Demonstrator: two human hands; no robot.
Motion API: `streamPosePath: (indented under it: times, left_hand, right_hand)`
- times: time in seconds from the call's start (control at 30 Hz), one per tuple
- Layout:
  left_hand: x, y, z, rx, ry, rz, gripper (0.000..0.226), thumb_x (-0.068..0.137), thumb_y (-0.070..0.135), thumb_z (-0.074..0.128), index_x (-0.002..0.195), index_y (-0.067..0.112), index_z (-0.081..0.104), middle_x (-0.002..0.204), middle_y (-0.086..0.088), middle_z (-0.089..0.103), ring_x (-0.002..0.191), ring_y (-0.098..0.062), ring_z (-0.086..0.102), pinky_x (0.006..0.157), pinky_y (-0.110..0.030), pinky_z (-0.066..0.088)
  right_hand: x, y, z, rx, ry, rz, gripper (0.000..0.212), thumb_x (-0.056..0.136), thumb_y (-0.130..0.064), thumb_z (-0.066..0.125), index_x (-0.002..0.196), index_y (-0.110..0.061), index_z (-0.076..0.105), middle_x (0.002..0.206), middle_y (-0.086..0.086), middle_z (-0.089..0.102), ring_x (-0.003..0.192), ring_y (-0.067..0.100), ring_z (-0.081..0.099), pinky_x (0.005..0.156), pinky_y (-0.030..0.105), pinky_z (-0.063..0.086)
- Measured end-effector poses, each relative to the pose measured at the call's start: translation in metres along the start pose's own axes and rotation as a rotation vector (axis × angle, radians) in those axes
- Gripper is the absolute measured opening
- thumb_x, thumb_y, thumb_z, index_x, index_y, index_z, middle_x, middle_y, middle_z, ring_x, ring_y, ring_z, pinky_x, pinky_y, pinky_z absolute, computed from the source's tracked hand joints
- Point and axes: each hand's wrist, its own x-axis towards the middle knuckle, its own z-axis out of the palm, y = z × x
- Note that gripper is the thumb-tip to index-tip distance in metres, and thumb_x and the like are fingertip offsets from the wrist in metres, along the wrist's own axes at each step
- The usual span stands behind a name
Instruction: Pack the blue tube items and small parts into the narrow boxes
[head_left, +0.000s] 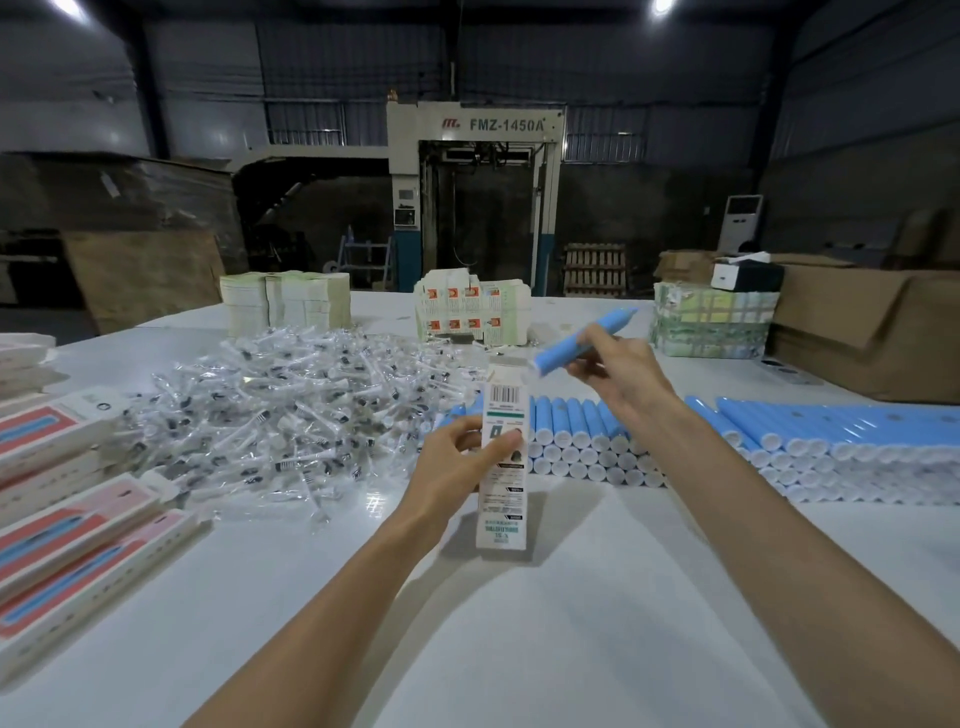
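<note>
FMZ-1450A machine (475, 171) at back; brown cardboard cartons (852, 322) far right; white standing unit (742, 221) behind them

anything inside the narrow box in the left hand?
Cannot tell: the narrow box, gripped by the left hand, shows only its printed outside; its walls hide the interior. The blue tube is outside, in the right hand.

Single head-worn wide-angle view. Faces forward and down across table (571, 649); near part close under lens at 6 o'clock, far edge toward 12. Machine (475, 182) distant at 12 o'clock. Straight lines bow near frame edges.
</note>
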Motion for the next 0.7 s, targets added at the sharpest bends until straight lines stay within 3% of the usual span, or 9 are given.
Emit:
streamPosePath:
  times: [0.13, 0.23, 0.33, 0.43, 0.57, 0.7]
  left_hand:
    - [-0.008, 0.001, 0.008, 0.002, -0.159, 0.062, 0.074, 0.083, 0.037, 0.09, 0.139, 0.044, 0.043, 0.122, 0.003, 0.077, 0.108, -0.026, 0.077, 0.095, -0.052, 0.061]
    - [-0.013, 0.006, 0.008, 0.035, -0.279, 0.152, 0.089, 0.091, 0.034, 0.086, 0.153, 0.061, 0.027, 0.137, -0.004, 0.068, 0.11, -0.035, 0.076, 0.092, -0.05, 0.064]
    - [-0.014, 0.009, 0.01, 0.142, -0.306, 0.22, 0.08, 0.095, 0.032, 0.082, 0.154, 0.057, 0.035, 0.14, 0.003, 0.065, 0.112, -0.033, 0.075, 0.093, -0.049, 0.063]
    - [-0.014, 0.013, 0.012, 0.134, -0.269, 0.228, 0.075, 0.09, 0.026, 0.087, 0.144, 0.044, 0.039, 0.13, 0.011, 0.07, 0.099, -0.029, 0.079, 0.081, -0.041, 0.065]
    - [-0.014, 0.016, 0.013, 0.1, -0.275, 0.212, 0.076, 0.085, 0.02, 0.091, 0.13, 0.038, 0.034, 0.126, 0.006, 0.075, 0.096, -0.032, 0.08, 0.077, -0.038, 0.066]
    - [-0.014, 0.016, 0.013, 0.119, -0.252, 0.2, 0.075, 0.083, 0.019, 0.092, 0.128, 0.035, 0.034, 0.123, 0.001, 0.076, 0.096, -0.032, 0.08, 0.081, -0.042, 0.066]
  right_hand:
    - [-0.038, -0.021, -0.008, 0.215, -0.127, -0.095, 0.009, 0.098, -0.003, 0.065, 0.09, -0.001, 0.061, 0.081, 0.007, 0.073, 0.081, 0.018, 0.076, 0.08, 0.029, 0.062]
    - [-0.057, -0.032, -0.006, 0.15, -0.192, -0.142, 0.008, 0.1, -0.004, 0.063, 0.103, 0.0, 0.057, 0.098, 0.013, 0.065, 0.086, 0.02, 0.073, 0.086, 0.033, 0.061]
    - [-0.072, -0.036, -0.01, 0.072, -0.276, -0.178, 0.02, 0.101, -0.012, 0.065, 0.116, -0.001, 0.057, 0.106, 0.016, 0.07, 0.092, 0.023, 0.072, 0.087, 0.031, 0.06]
    - [-0.08, -0.034, -0.011, 0.047, -0.314, -0.222, 0.023, 0.102, -0.016, 0.065, 0.12, -0.004, 0.057, 0.116, 0.022, 0.074, 0.098, 0.029, 0.074, 0.088, 0.032, 0.06]
    - [-0.082, -0.026, -0.004, -0.085, -0.327, -0.238, 0.032, 0.1, -0.018, 0.069, 0.125, -0.005, 0.054, 0.108, 0.018, 0.078, 0.098, 0.033, 0.078, 0.089, 0.035, 0.062]
    - [-0.077, -0.019, -0.006, -0.2, -0.228, -0.195, 0.035, 0.098, -0.017, 0.073, 0.126, -0.01, 0.053, 0.1, 0.009, 0.08, 0.09, 0.029, 0.079, 0.085, 0.037, 0.065]
